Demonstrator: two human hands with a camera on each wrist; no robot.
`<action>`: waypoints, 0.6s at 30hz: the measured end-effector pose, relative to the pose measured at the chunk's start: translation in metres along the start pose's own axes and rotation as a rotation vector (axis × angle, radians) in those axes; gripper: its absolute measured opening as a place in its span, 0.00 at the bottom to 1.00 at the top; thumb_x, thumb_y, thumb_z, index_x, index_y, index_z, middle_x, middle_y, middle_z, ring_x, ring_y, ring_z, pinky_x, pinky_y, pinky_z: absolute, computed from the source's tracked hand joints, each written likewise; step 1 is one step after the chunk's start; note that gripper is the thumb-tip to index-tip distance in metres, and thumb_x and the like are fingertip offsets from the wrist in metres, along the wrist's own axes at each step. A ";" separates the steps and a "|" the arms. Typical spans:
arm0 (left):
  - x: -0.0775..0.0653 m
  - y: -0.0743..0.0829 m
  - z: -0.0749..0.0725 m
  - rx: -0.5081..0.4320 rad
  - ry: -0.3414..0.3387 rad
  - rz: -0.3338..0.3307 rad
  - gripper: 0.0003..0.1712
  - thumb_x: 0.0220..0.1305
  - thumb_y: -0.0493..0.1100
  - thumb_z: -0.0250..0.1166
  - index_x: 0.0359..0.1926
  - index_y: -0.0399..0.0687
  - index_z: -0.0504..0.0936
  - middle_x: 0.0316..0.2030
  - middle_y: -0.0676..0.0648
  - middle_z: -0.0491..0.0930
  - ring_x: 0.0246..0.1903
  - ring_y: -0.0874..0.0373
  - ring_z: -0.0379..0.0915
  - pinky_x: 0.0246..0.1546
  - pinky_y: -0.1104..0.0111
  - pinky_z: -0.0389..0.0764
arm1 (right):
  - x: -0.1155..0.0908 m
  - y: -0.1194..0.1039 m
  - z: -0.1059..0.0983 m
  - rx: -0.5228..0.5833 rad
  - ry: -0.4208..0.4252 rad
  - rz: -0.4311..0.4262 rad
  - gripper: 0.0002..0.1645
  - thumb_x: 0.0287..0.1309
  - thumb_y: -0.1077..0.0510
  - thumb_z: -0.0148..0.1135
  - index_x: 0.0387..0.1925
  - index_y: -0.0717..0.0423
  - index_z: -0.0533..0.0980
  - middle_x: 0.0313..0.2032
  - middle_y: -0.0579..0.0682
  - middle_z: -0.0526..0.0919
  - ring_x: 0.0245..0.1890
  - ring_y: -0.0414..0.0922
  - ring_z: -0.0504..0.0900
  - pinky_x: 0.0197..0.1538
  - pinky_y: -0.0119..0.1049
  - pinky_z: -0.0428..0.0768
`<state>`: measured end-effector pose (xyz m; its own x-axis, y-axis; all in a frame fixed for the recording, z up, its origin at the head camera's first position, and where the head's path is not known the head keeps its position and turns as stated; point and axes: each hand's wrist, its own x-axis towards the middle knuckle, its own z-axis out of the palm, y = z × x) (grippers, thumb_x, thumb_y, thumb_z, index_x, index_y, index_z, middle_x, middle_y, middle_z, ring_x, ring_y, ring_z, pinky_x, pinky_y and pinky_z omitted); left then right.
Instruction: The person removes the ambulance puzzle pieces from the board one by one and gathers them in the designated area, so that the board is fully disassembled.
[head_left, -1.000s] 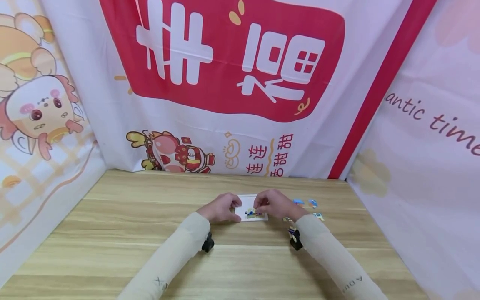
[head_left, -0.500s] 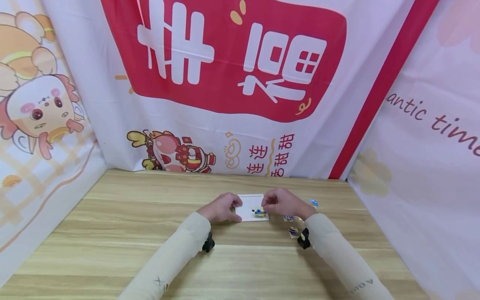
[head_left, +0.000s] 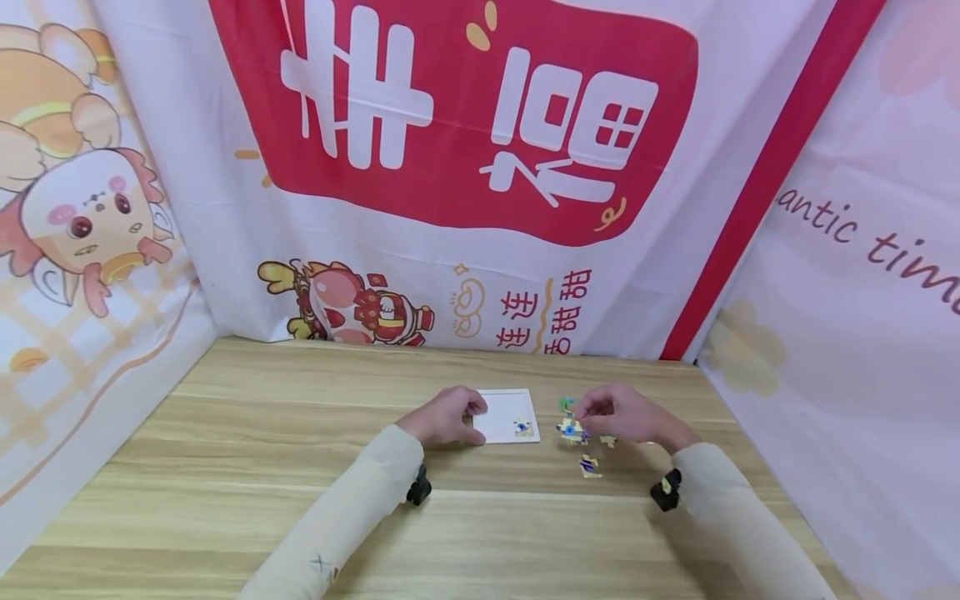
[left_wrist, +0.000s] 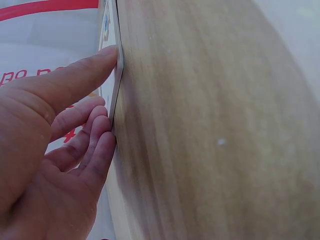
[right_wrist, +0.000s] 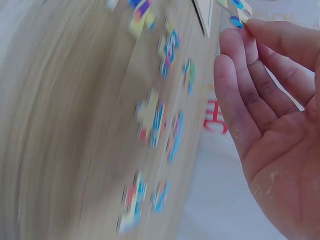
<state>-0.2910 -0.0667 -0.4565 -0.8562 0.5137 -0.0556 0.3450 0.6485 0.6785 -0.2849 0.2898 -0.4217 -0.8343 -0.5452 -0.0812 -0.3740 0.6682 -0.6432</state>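
Observation:
A white puzzle tray point(head_left: 498, 410) lies flat on the wooden table. One small yellow-and-blue jigsaw piece point(head_left: 522, 428) sits in its near right corner. My left hand point(head_left: 444, 417) holds the tray by its left side, thumb at the near corner and curled fingers along the edge; the left wrist view shows the thumb point(left_wrist: 95, 65) on the rim. To the right of the tray, my right hand point(head_left: 628, 414) pinches another jigsaw piece point(right_wrist: 238, 16), cream and blue, between thumb and index finger. In the head view that piece overlaps others on the table.
Several loose pieces lie right of the tray, among them a green one point(head_left: 566, 403) and a purple-marked one point(head_left: 589, 466) closer to me. The right wrist view shows a scattered row, including a cream-and-red piece point(right_wrist: 151, 119). A printed curtain point(head_left: 465, 208) hangs behind the table.
My right hand has gone from over the tray to the loose pieces on the right and now pinches one there. A piece is left in the tray's near right corner. The left hand stays put.

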 end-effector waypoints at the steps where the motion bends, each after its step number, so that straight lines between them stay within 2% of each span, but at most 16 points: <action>1: 0.000 -0.001 0.000 0.002 -0.002 0.002 0.31 0.57 0.41 0.81 0.60 0.37 0.82 0.53 0.43 0.83 0.55 0.51 0.78 0.66 0.55 0.80 | -0.005 0.003 -0.003 -0.003 -0.002 0.006 0.03 0.70 0.54 0.68 0.40 0.47 0.85 0.38 0.46 0.88 0.35 0.41 0.82 0.37 0.32 0.82; 6: 0.000 -0.001 0.000 0.017 -0.002 0.001 0.31 0.57 0.41 0.81 0.61 0.37 0.82 0.54 0.43 0.83 0.55 0.51 0.78 0.66 0.56 0.80 | -0.024 0.013 -0.018 0.030 -0.021 -0.011 0.03 0.69 0.58 0.69 0.40 0.54 0.85 0.37 0.52 0.88 0.32 0.41 0.80 0.30 0.31 0.81; 12: 0.000 0.000 -0.001 0.021 -0.002 0.009 0.31 0.58 0.41 0.81 0.61 0.37 0.82 0.54 0.43 0.83 0.55 0.52 0.78 0.66 0.55 0.80 | -0.040 0.027 -0.030 0.058 -0.086 -0.054 0.02 0.67 0.64 0.69 0.40 0.58 0.85 0.37 0.54 0.88 0.34 0.40 0.84 0.38 0.36 0.88; 18: 0.001 0.001 0.000 0.015 -0.005 0.001 0.31 0.57 0.41 0.81 0.60 0.37 0.82 0.53 0.43 0.83 0.54 0.52 0.78 0.66 0.56 0.80 | -0.050 0.043 -0.032 0.041 -0.160 -0.054 0.04 0.68 0.63 0.67 0.40 0.53 0.86 0.37 0.50 0.89 0.37 0.38 0.84 0.43 0.31 0.86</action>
<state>-0.2914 -0.0654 -0.4560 -0.8539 0.5171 -0.0587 0.3517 0.6564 0.6674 -0.2722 0.3616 -0.4212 -0.7370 -0.6557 -0.1643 -0.3966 0.6163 -0.6803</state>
